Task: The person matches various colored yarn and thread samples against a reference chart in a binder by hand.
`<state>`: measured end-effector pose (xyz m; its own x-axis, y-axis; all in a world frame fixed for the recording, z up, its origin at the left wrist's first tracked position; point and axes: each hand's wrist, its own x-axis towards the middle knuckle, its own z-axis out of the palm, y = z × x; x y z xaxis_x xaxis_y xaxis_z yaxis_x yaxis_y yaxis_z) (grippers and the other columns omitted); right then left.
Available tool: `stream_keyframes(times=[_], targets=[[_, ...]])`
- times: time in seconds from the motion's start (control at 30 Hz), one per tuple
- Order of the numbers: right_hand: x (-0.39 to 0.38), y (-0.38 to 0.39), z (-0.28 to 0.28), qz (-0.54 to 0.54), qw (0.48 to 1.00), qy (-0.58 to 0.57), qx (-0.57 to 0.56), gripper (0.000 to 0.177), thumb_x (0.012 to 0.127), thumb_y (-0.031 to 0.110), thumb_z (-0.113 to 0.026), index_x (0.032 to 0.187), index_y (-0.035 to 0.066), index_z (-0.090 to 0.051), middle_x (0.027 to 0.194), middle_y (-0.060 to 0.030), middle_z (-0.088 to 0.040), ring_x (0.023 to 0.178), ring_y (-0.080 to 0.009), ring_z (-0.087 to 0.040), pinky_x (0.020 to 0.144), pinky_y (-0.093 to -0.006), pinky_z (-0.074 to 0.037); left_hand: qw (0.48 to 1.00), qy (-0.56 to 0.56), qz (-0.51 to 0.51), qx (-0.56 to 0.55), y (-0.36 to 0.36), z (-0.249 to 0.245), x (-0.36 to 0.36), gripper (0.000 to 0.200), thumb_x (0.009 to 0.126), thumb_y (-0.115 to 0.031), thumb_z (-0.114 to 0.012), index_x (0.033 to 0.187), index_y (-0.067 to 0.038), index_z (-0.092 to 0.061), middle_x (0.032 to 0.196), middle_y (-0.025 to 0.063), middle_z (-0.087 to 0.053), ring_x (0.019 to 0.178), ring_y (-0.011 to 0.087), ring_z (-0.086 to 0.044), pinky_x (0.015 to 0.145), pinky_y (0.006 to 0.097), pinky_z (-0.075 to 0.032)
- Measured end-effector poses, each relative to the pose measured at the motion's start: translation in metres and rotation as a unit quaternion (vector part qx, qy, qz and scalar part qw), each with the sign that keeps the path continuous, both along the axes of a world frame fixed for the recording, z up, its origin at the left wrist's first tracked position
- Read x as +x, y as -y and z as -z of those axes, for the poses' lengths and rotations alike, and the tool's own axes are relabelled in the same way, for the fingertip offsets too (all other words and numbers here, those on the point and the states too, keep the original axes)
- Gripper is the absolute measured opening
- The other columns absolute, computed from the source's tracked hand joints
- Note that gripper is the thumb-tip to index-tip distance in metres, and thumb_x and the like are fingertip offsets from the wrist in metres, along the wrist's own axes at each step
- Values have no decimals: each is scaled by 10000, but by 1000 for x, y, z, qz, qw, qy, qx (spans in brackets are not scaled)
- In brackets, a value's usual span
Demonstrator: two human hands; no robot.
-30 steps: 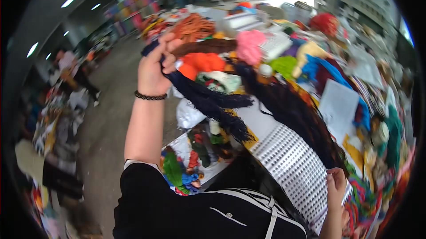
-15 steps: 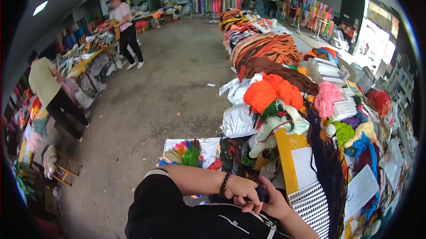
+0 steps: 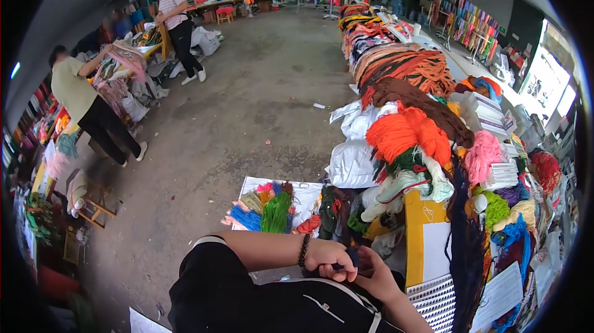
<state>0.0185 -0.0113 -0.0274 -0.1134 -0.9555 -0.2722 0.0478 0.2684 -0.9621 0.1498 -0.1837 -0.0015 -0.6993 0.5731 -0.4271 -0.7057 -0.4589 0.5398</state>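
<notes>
My left hand (image 3: 331, 259), with a dark bead bracelet (image 3: 304, 251) at the wrist, is closed around a small dark navy bundle (image 3: 352, 253) that looks like yarn. Only bits of the bundle show between the fingers. My right hand (image 3: 378, 275) meets it from the other side, its curled fingers pressed to the bundle close to the left fingertips. Both hands are held in front of my body, over my black clothing (image 3: 260, 302). Just beyond them, a white sheet (image 3: 252, 183) carries green yarn (image 3: 276, 212), blue yarn (image 3: 246, 219) and red yarn (image 3: 309, 224).
On my right runs a long table with a yellow edge (image 3: 413, 228), heaped with orange yarn (image 3: 408, 135), brown yarn (image 3: 427, 107) and colour cards (image 3: 436, 302). White bags (image 3: 352, 165) lean beside it. Two people (image 3: 86, 95) stand at left tables. A wooden stool (image 3: 96, 209) stands on the floor.
The view has shifted, so the scene sits further right. My hands have turned slightly around the dark bundle. The person at far left has stretched an arm out over the pile.
</notes>
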Motion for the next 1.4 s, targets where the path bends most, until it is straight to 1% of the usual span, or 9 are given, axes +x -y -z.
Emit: stream_keyframes(times=[0.07, 0.33, 0.67, 0.87, 1.0, 1.07, 1.13, 1.3, 1.4], targets=[[3, -1, -3, 22, 984, -179, -13, 791, 675, 74, -746, 1340, 16, -323, 1267, -174, -466, 1147, -252, -488, 920, -343, -427, 999, 41, -11, -15, -2, 9, 3, 217, 865, -201, -508, 890, 6, -569, 574, 20, -508, 352, 22, -294, 312, 173, -209], [12, 6, -9, -26, 910, -389, -139, 765, 676, 65, -724, 1332, 30, -334, 1311, -187, -445, 1188, -299, -474, 958, -333, -394, 997, 59, -12, -41, -14, 23, 0, 194, 851, -213, -506, 860, -33, -580, 559, -39, -467, 370, 1, -307, 341, 163, -219], [-3, -18, 23, -16, 984, -158, -77, 644, 705, 89, -731, 1265, 4, -424, 1153, -128, -566, 1056, -198, -559, 910, -300, -429, 997, -41, -59, 18, -50, 31, -22, 180, 853, -168, -491, 798, -25, -586, 534, -25, -466, 374, 27, -318, 368, 171, -235], [-9, -29, 13, 108, 943, 306, -73, 461, 873, 196, -492, 1284, 11, -393, 1032, -140, -584, 789, -181, -572, 616, -243, -448, 990, -41, -46, -124, -30, 9, -13, 220, 792, -256, -586, 794, -36, -594, 601, -3, -515, 489, 48, -445, 440, 181, -321], [-22, -31, 25, 101, 893, 434, 64, 325, 897, 213, -473, 1143, 1, -495, 816, -147, -608, 548, -159, -511, 465, -240, -384, 842, -298, -63, -445, -26, 5, -12, 207, 751, -194, -640, 857, -20, -602, 700, 44, -601, 639, 167, -582, 577, 299, -451], [-22, -24, 33, 60, 882, 452, 119, 287, 908, 221, -463, 1081, 0, -523, 766, -153, -613, 492, -155, -493, 412, -239, -357, 699, -392, -123, -585, -26, -3, -16, 195, 704, -175, -629, 844, -41, -611, 746, 87, -626, 722, 273, -613, 639, 375, -468], [-17, -13, 30, 40, 929, 314, 193, 241, 915, 207, -451, 985, -2, -547, 718, -151, -607, 452, -143, -478, 372, -227, -323, 665, -450, -166, -572, -32, -11, -22, 194, 686, -174, -616, 855, -80, -607, 762, 100, -620, 743, 304, -608, 633, 387, -464], [-23, -3, -17, -123, 924, 318, 171, 234, 882, 211, -527, 869, -14, -590, 635, -131, -575, 416, -139, -470, 355, -208, -289, 583, -474, -155, -642, -23, -31, -41, 208, 728, -123, -646, 932, -96, -614, 741, 62, -593, 691, 236, -597, 596, 332, -455], [-27, -1, -40, -267, 911, 291, 119, 390, 870, 356, -585, 775, -22, -609, 596, -113, -563, 436, -114, -474, 376, -194, -283, 653, -444, -269, -551, -28, -14, -46, 222, 739, -129, -681, 943, -77, -610, 675, 33, -544, 621, 188, -555, 572, 300, -435]])
